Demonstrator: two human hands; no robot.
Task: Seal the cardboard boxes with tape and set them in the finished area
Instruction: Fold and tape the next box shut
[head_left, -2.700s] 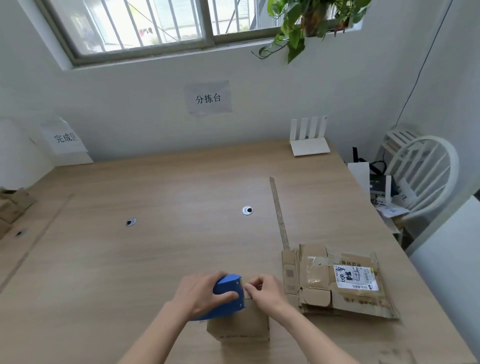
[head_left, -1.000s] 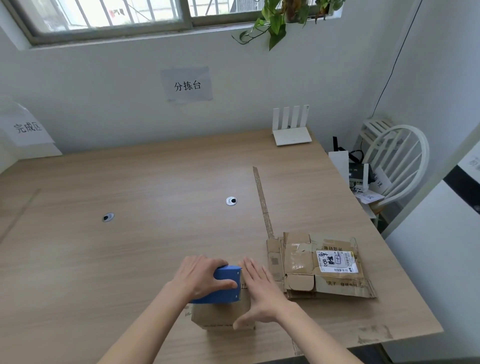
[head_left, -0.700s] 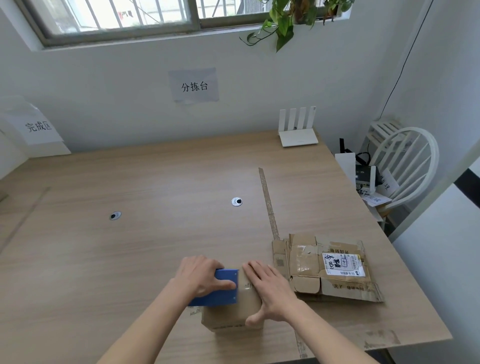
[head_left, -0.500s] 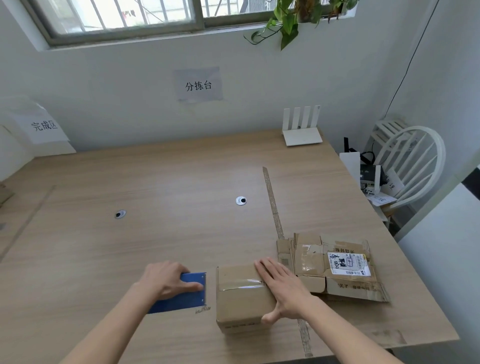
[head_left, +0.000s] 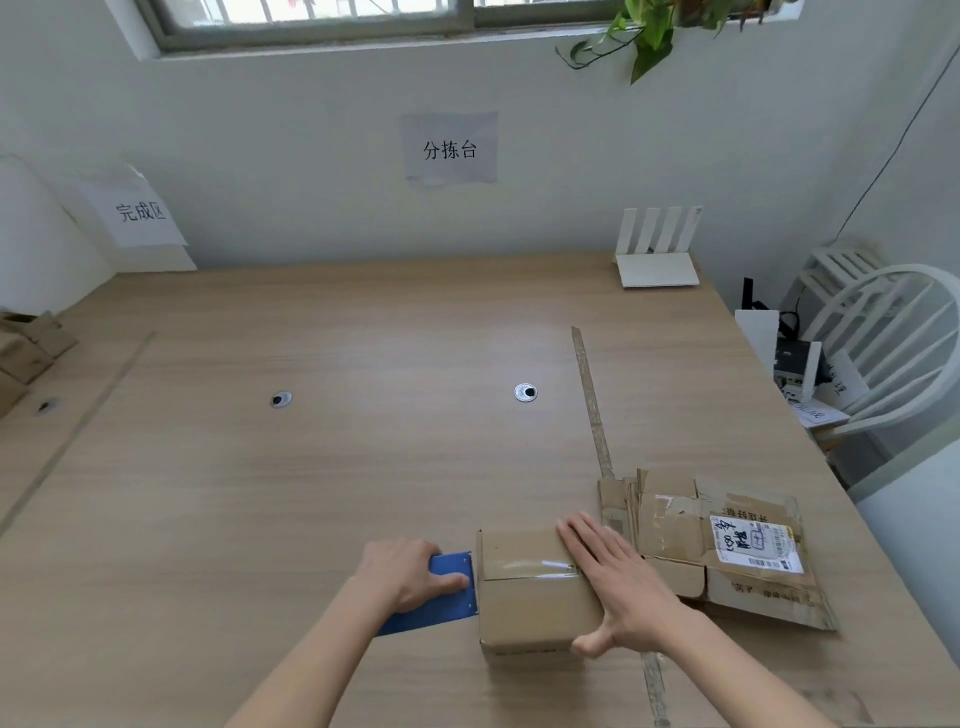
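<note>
Hands working a cardboard box (head_left: 535, 587) near the desk's (head_left: 311, 493) front edge.
Right hand (head_left: 615, 577) lies flat, fingers straight, across the taped top; left hand (head_left: 408, 571) has its grip curled round the blue tape dispenser (head_left: 441, 603), butted against the box's left side.

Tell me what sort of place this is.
Probably a small parcel packing or sorting station in a plain room: a wall sign reading 分拣台, a second sign reading 完成区, and a wooden table with a taped cardboard box beside flattened cartons.
</note>
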